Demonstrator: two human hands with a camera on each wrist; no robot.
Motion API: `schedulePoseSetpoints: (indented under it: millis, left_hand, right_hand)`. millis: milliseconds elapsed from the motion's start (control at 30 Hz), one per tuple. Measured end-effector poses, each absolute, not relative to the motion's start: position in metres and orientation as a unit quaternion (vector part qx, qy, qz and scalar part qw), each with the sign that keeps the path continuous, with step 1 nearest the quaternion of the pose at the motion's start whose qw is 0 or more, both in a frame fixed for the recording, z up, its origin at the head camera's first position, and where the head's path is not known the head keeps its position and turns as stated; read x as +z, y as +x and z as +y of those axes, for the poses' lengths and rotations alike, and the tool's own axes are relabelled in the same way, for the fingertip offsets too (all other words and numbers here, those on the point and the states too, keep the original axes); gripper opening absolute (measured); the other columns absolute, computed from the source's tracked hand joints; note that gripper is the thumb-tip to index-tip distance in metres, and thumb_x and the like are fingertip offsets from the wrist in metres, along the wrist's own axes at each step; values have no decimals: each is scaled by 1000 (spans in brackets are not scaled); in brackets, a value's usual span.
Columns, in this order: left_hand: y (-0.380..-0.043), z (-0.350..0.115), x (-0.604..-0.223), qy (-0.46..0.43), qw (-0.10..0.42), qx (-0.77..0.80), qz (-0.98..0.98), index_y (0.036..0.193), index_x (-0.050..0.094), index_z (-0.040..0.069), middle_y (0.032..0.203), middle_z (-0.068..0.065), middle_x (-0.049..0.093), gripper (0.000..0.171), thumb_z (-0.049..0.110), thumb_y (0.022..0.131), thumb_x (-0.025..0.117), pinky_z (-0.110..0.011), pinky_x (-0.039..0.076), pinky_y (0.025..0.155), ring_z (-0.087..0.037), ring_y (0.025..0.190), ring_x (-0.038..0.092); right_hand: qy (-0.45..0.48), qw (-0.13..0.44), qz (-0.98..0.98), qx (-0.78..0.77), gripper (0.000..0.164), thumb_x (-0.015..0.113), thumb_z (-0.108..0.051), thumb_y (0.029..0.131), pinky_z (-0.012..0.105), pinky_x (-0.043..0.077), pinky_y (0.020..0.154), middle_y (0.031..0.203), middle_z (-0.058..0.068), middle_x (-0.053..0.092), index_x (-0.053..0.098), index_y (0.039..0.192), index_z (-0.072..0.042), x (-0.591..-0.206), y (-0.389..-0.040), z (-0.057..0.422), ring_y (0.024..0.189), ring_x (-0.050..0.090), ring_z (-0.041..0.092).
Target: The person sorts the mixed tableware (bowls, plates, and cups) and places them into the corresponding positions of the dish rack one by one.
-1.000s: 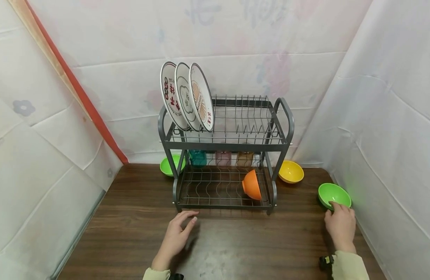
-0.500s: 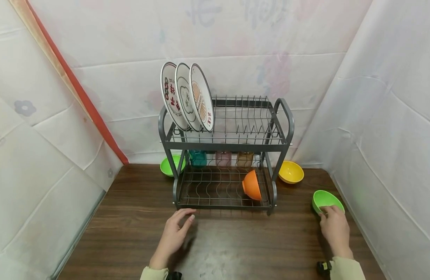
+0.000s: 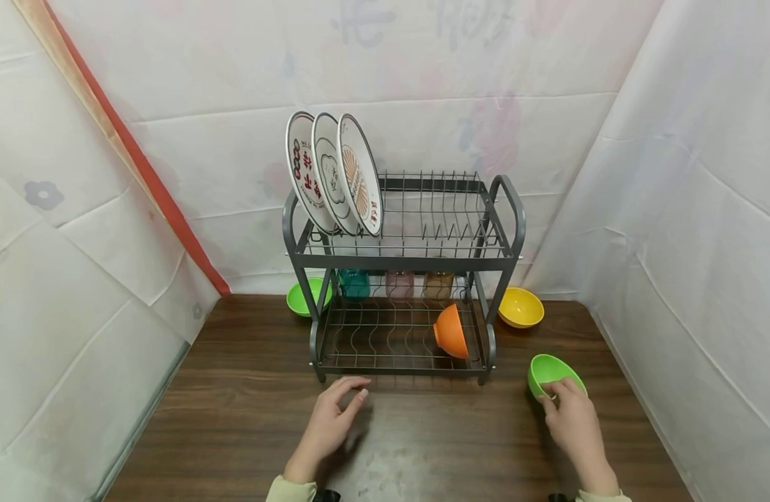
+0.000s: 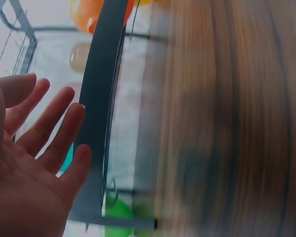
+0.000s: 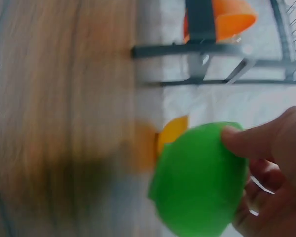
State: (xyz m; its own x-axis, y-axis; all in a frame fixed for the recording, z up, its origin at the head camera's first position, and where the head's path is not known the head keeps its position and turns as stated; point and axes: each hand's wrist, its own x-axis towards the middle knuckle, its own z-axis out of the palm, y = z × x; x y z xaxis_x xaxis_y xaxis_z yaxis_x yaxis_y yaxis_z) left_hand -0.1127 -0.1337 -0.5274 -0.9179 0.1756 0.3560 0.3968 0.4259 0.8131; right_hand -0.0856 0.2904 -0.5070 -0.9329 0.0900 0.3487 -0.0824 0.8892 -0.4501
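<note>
My right hand (image 3: 573, 418) pinches the rim of a green bowl (image 3: 543, 369), thumb outside and fingers inside. In the right wrist view that green bowl (image 5: 202, 182) hangs tilted above the wood, its shadow blurred below. My left hand (image 3: 331, 418) holds nothing; its relaxed fingers hover just in front of the dish rack (image 3: 400, 373). The left wrist view shows that hand (image 4: 44, 148) with fingers spread near the rack's front bar. An orange bowl (image 3: 451, 333) stands on its side at the right of the lower tier.
Three white plates (image 3: 359, 174) stand upright on the rack's upper left. Teal, pink and amber cups (image 3: 438, 284) sit behind the lower tier. A yellow bowl (image 3: 521, 308) rests right of the rack, another green bowl (image 3: 304, 298) left. White cloth walls (image 3: 692, 279) border the wooden table (image 3: 234, 418).
My right hand has lifted the green bowl from the right edge and brought it left and nearer, tilting it. My left hand has shifted slightly right.
</note>
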Motion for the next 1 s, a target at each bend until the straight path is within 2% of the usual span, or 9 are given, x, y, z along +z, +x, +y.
schedulePoseSetpoints:
  millis: [167,300,400,567,733,867,1000]
  left_hand:
    - [-112,-112,-523,-218,102,-525,-816,115,70,21,117,-3,69,20,15,97,66,-39,48,96,-16,114,61]
    - [-113,-97,-520,-245,109,-531,-804,116,69,21,118,1,69,20,13,98,64,-38,49,93,-17,111,62]
    - [-113,-88,-517,-266,119,-530,-796,117,69,20,116,4,69,22,11,98,64,-38,50,91,-17,108,63]
    - [-114,-74,-512,-314,135,-522,-782,117,69,14,115,-5,69,23,5,95,66,-37,51,91,-21,107,64]
    - [-115,-68,-505,-334,113,-514,-782,118,68,17,118,-2,68,22,11,97,66,-35,49,96,-15,113,62]
    - [-116,-65,-502,-364,97,-493,-784,117,68,18,118,2,66,20,15,97,67,-35,49,96,-13,113,60]
    - [-115,-62,-499,-407,60,-467,-782,112,70,17,114,6,67,16,23,97,68,-31,49,95,-8,110,59]
  right_hand:
    - [36,116,-962,243,19,80,3,76,38,50,64,89,3,63,73,92,-3,-490,-81,274,77,59,17]
    - [55,68,-960,267,19,81,3,76,31,50,65,89,-2,62,73,90,-7,-481,-77,263,78,58,13]
    - [71,54,-954,285,21,82,4,75,27,50,65,88,-6,60,73,88,-10,-476,-74,254,77,56,9]
    - [126,45,-936,326,22,82,3,74,26,52,67,89,-10,59,73,88,-12,-476,-72,241,78,57,4]
    - [210,28,-899,383,18,83,-3,75,24,51,65,86,-13,57,73,87,-14,-486,-72,225,76,55,1]
    - [267,3,-865,425,14,82,-11,79,24,51,66,84,-14,55,74,89,-17,-491,-72,211,78,55,2]
    - [298,-16,-841,451,12,80,-16,82,28,52,69,86,-14,57,74,92,-20,-493,-73,198,80,56,3]
